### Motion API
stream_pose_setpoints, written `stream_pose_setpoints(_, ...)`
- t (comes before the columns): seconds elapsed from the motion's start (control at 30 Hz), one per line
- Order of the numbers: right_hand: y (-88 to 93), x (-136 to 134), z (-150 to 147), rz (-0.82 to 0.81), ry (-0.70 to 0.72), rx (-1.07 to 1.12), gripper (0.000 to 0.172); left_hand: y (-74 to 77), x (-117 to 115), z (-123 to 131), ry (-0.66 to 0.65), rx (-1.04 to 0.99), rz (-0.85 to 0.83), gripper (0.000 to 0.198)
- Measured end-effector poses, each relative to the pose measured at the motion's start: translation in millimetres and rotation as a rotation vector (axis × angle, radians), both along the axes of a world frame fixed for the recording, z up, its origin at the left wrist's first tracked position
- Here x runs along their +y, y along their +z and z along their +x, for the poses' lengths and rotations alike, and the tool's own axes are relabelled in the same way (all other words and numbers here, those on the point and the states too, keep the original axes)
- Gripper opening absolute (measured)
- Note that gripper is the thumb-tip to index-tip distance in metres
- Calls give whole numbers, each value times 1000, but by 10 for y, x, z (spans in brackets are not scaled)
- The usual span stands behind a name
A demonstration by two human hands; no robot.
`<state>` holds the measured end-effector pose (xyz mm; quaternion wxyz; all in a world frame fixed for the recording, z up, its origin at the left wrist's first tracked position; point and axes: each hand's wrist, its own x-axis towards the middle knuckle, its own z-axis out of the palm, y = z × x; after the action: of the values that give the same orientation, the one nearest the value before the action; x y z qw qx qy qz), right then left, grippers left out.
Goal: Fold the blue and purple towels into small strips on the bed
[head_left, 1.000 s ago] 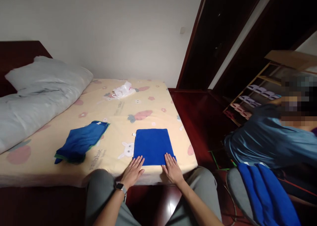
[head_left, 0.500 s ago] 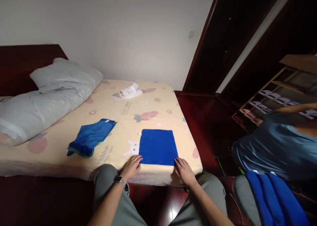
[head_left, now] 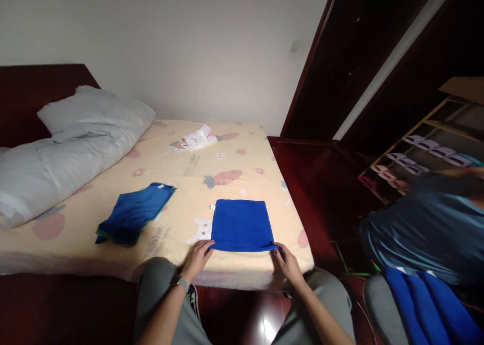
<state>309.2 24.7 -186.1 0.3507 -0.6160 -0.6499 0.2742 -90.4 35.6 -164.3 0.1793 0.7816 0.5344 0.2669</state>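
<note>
A blue cloth (head_left: 244, 224) lies flat as a near-square on the bed, a small white tag at its upper left corner. Its near edge is lifted and slightly turned up between my hands. My left hand (head_left: 201, 255) pinches the near left corner. The near right corner is gripped between the thumb and fingers of my right hand (head_left: 288, 262). Farther left on the sheet rests a second, crumpled blue cloth (head_left: 136, 211) with green edging and a white tag; neither hand touches it.
A rumpled grey quilt (head_left: 86, 143) covers the bed's left side. A white crumpled plastic bag (head_left: 199, 137) lies near the wall. At right, a person in a blue shirt (head_left: 423, 229) sits by folded blue cloths (head_left: 427, 304) and a slipper rack (head_left: 427, 118).
Both hands have gone from resting at the blue cloth's near corners to pinching them. The near edge has come up and begun to fold over. The view has shifted slightly.
</note>
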Motion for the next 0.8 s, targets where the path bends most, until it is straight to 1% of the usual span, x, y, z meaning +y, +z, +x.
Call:
stream_pose_setpoints(0.1, -11, 38, -31, -29, -68, 97, 40, -48, 46, 32, 99, -55, -13, 31)
stream_pose_setpoints(0.23, -18, 78, -59, 28, -63, 74, 39, -111, 93, 88, 197, -63, -6, 35)
stream_pose_setpoints(0.43, -15, 79, -4, -40, -91, 174, 43, -158, 80, 68, 241, -53, 67, 35)
stream_pose_setpoints(0.53, 15, 13, 40, 7, -54, 100, 43, -169, 36, 36, 265, -28, 126, 35)
stream_pose_setpoints(0.63, 34, -70, 68, 44, -10, 11, 41, -168, -28, 19, 258, -11, 141, 34)
stream_pose_setpoints(0.73, 2, -107, 64, 24, 11, 6, 39, -160, -90, 41, 232, 20, 122, 34)
stream_pose_setpoints(0.8, -32, -99, 42, 9, 0, 22, 39, -164, -114, 77, 237, 51, 108, 35)
